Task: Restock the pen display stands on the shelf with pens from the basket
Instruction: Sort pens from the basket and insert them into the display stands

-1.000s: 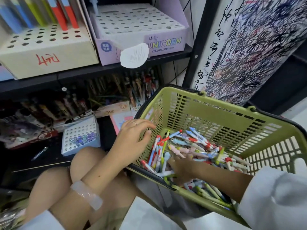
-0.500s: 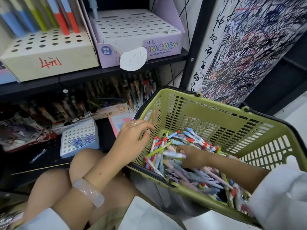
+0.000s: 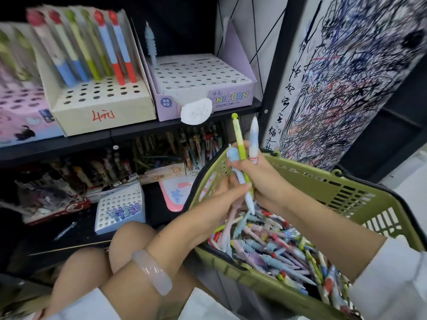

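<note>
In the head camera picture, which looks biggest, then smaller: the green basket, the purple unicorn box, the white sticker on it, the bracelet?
1. green basket
2. purple unicorn box
3. and 4. bracelet and white sticker look alike; the bracelet is nearer the camera, so unranked.

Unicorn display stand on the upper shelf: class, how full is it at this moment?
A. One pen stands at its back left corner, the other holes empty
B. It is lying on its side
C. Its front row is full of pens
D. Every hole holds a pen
A: the unicorn display stand holds a single pale blue pen at its back left corner, with the other visible holes bare.
</note>
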Action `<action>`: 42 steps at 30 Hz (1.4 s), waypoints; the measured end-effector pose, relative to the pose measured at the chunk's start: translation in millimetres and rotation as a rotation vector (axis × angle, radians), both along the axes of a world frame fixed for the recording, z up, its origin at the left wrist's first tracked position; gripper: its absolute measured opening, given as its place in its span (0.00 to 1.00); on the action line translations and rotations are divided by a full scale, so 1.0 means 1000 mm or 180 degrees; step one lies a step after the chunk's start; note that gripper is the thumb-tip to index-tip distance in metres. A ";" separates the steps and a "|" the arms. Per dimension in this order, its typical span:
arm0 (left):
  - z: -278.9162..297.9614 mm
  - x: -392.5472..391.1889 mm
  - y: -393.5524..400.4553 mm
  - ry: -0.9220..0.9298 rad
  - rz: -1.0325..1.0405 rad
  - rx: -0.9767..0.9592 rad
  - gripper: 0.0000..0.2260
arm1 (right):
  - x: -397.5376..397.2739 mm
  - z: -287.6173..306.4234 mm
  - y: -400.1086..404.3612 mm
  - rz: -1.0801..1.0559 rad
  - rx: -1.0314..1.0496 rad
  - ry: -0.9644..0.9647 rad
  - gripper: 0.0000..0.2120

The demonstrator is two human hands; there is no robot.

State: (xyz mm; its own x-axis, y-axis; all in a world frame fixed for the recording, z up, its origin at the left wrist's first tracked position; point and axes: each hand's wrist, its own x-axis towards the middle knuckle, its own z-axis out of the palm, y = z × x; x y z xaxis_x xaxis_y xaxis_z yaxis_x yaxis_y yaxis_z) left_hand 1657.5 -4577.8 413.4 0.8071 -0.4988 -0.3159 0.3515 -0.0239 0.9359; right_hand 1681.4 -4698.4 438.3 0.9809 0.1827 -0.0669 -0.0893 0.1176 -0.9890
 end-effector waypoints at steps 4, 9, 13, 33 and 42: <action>0.014 -0.004 0.016 -0.0196 0.0140 -0.0151 0.20 | 0.000 0.013 0.027 0.0081 -0.0242 -0.0382 0.14; 0.023 0.000 0.037 -0.0345 0.1041 -0.0066 0.11 | 0.004 0.034 0.054 0.0257 0.0229 -0.0637 0.11; 0.037 0.008 0.061 -0.0491 0.1316 -0.0407 0.09 | 0.017 0.054 0.064 -0.0052 0.0543 -0.0557 0.07; 0.067 0.007 0.186 -0.1746 0.1766 0.0009 0.11 | 0.026 0.069 0.212 0.0793 -0.0714 -0.0183 0.17; 0.078 0.009 0.222 -0.1649 0.2482 -0.0463 0.08 | 0.038 0.080 0.230 0.0934 -0.0654 -0.0542 0.20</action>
State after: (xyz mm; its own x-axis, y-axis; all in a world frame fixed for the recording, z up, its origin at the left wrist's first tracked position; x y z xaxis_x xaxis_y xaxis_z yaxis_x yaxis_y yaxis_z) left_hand 1666.0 -4356.3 491.8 0.9518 0.2342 0.1980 -0.2409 0.1717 0.9553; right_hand 1719.1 -4468.8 518.2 0.8893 0.4566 0.0278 0.0775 -0.0904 -0.9929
